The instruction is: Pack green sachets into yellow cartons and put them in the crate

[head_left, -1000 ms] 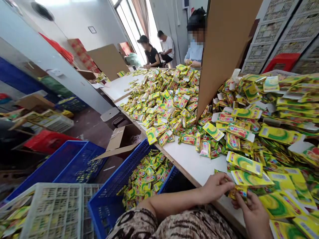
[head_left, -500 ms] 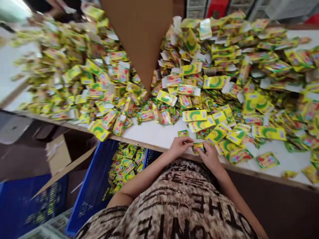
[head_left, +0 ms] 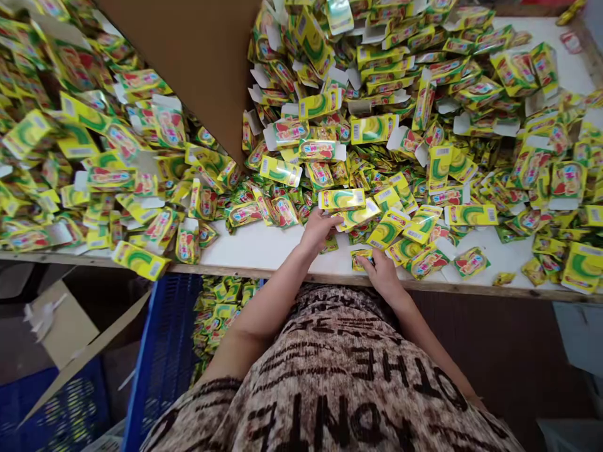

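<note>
My left hand (head_left: 316,233) reaches over the white tabletop, thumb and fingers closed at the left end of a small yellow carton (head_left: 360,215). That carton rests among other yellow cartons with green curves and barcodes. Near the table's front edge, my right hand (head_left: 384,274) pinches a small yellow-green packet (head_left: 360,258), with the thumb across it. Between the two hands, a green packet (head_left: 328,245) lies flat on the table. Just beyond my left hand is another yellow carton (head_left: 342,199).
Heaped cartons, many with open flaps, cover the table (head_left: 264,248). A brown cardboard panel (head_left: 198,56) stands in the heap. Below the front edge is a blue crate (head_left: 162,333) holding packets (head_left: 221,314). Cut cardboard (head_left: 63,323) lies at the lower left.
My left hand has left the packet and moved forward to the yellow carton. The right hand still holds the packet near the edge. My view has shifted right and closer.
</note>
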The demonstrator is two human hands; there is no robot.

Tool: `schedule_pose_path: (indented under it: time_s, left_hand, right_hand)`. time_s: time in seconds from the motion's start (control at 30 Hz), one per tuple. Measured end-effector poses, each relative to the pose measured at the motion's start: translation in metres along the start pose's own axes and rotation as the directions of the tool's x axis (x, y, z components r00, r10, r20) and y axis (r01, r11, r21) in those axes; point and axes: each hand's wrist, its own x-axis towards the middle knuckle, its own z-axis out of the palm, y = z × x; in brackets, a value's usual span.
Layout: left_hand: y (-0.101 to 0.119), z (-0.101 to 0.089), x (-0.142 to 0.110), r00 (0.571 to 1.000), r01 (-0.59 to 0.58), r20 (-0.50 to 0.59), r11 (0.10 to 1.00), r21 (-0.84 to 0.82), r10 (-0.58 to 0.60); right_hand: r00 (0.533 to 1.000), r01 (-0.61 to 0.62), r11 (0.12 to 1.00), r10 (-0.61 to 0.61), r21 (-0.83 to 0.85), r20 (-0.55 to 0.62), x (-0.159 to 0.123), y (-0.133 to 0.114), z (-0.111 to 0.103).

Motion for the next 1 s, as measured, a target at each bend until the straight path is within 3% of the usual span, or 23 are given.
schedule_pose_path:
  time_s: [0.1,0.23,0.3,0.4,0.5,0.6,0.7,0.77,0.87,0.93,1.0]
  left_hand:
    - [0.019,-0.022,-0.015,0.998,-0.005,0.067,1.0,-0.006,0.006]
    - [0.031,-0.056,-0.058,0.986,-0.087,0.162,0.956,0.28,0.042]
    - [0.029,-0.062,-0.079,0.984,-0.127,0.167,0.906,0.405,0.063]
    - [0.016,-0.056,-0.094,0.978,-0.098,0.206,0.931,0.351,0.025]
    - [-0.003,-0.046,-0.087,0.948,-0.08,0.319,0.959,0.273,-0.011]
    - [-0.02,-0.039,-0.073,0.933,-0.253,0.348,0.848,0.465,0.088]
    - [-0.03,-0.034,-0.064,0.873,-0.473,0.413,0.653,0.591,0.259]
    - [-0.033,-0.033,-0.062,0.824,-0.549,0.491,0.613,0.569,0.283]
    - [-0.037,-0.034,-0.059,0.847,-0.498,0.48,0.658,0.564,0.229]
    - [-0.041,-0.035,-0.056,0.881,-0.436,0.426,0.706,0.558,0.207]
    - [-0.046,-0.034,-0.054,0.884,-0.414,0.427,0.747,0.521,0.193]
  right_hand:
    - [0.992,-0.114,0.965,0.095,0.237,0.088,0.001,-0.001,-0.007]
    - [0.989,-0.149,0.888,0.127,0.435,0.08,-0.001,-0.011,-0.012]
    - [0.997,-0.073,0.933,0.07,0.352,0.021,0.0,-0.017,-0.009]
    - [0.997,0.073,0.989,-0.074,0.126,0.008,0.001,-0.023,-0.001]
    - [0.985,0.141,0.989,-0.145,0.05,0.09,0.002,-0.021,0.008]
    - [0.977,0.166,0.983,-0.176,0.083,0.119,0.002,-0.016,0.014]
    - [0.969,0.238,0.965,-0.244,0.115,0.048,0.002,-0.012,0.015]
    - [0.964,0.265,0.959,-0.266,0.096,0.0,0.004,-0.009,0.012]
    - [0.969,0.174,0.984,-0.166,0.03,-0.185,0.006,-0.009,-0.005]
    - [0.909,0.081,0.996,-0.059,0.035,-0.413,0.007,-0.012,-0.021]
    - [0.84,0.109,0.99,-0.042,0.092,-0.541,0.007,-0.019,-0.035]
